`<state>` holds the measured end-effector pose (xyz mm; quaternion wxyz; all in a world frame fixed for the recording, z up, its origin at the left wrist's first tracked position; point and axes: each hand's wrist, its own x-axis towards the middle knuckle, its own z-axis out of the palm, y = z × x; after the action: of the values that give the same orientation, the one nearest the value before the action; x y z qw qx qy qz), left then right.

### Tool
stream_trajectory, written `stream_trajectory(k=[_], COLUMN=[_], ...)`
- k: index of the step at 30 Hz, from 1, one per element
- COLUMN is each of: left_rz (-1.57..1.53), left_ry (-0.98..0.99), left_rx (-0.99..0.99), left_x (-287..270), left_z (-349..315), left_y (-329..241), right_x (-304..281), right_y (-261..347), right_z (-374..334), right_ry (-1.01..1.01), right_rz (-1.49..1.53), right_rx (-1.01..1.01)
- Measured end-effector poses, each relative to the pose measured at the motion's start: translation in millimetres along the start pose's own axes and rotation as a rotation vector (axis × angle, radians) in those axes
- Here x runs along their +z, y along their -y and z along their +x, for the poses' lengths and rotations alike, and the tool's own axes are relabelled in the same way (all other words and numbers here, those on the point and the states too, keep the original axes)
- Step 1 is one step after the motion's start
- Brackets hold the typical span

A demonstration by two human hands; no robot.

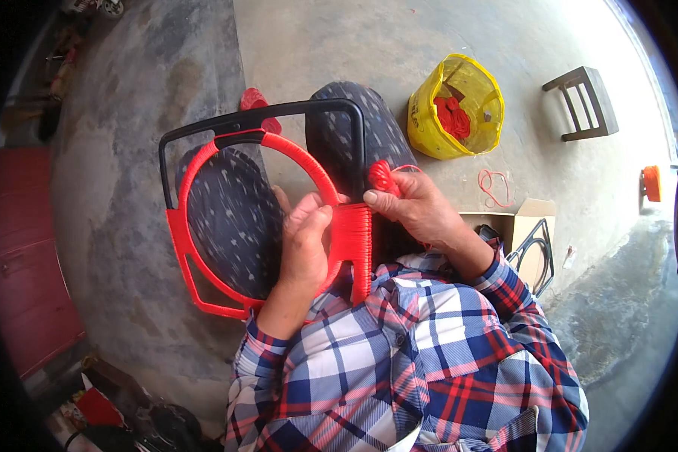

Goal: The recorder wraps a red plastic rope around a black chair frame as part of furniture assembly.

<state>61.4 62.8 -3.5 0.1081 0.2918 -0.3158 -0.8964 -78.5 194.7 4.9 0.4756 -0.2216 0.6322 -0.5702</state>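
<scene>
Across my knees lies a black frame (301, 107) with a round ring inside it, much of it wrapped tightly in red cord (352, 230). The frame's upper bar and upper right side show bare black. My left hand (305, 245) is closed on the right side of the ring, beside the wrapped band; its fingertips are partly behind the frame. Just across the frame's right bar, my right hand (422, 211) pinches a small bundle of red cord (382, 178). A strand of cord trails from the bundle over that hand.
A yellow bucket (423, 113) with red cord inside stands ahead right. A loose red cord loop (495, 188) lies on the concrete floor. At my right is a cardboard box (533, 209) with another black frame (544, 248) against it. Farther right stands a small stool (597, 98).
</scene>
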Motion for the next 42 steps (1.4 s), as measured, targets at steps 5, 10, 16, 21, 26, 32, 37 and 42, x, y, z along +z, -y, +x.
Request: stream_trajectory(k=[5, 10, 16, 21, 26, 32, 37, 42], left_rz=[-0.052, -0.063, -0.031, -0.116, -0.191, -0.164, -0.164, -0.224], left_ry=[0.031, -0.012, 0.02, -0.016, 0.001, 0.072, 0.073, 0.08], left_rx=[-0.031, -0.024, -0.014, -0.027, -0.117, -0.124, -0.156, -0.17], left_x=[-2.8, 1.9, -13.4, -11.2, -7.6, -10.1, -14.2, -13.0], left_z=[-5.1, -3.1, -5.3, -3.6, -1.2, 0.6, 3.2, 3.5], left_y=[4.8, 4.4, 13.4, 12.7, 6.3, 2.6, 4.9, 6.0], right_x=[-2.7, 6.8, 3.3, 3.7, 0.8, 0.5, -6.4, -6.3], right_y=[-5.9, -7.5, -13.3, 0.2, -1.7, -7.1, -13.8, -17.0], right_z=[-1.3, -7.9, -6.4, -5.8, -6.0, -8.1, -6.2, -7.7], right_ry=[0.099, 0.003, 0.045, 0.118, 0.145, 0.12, 0.131, 0.122], right_rz=[0.023, 0.024, -0.238, -0.239, -0.221, 0.145, 0.109, 0.108], right_rx=[-0.005, -0.021, -0.153, -0.095, -0.084, 0.004, 0.045, 0.032])
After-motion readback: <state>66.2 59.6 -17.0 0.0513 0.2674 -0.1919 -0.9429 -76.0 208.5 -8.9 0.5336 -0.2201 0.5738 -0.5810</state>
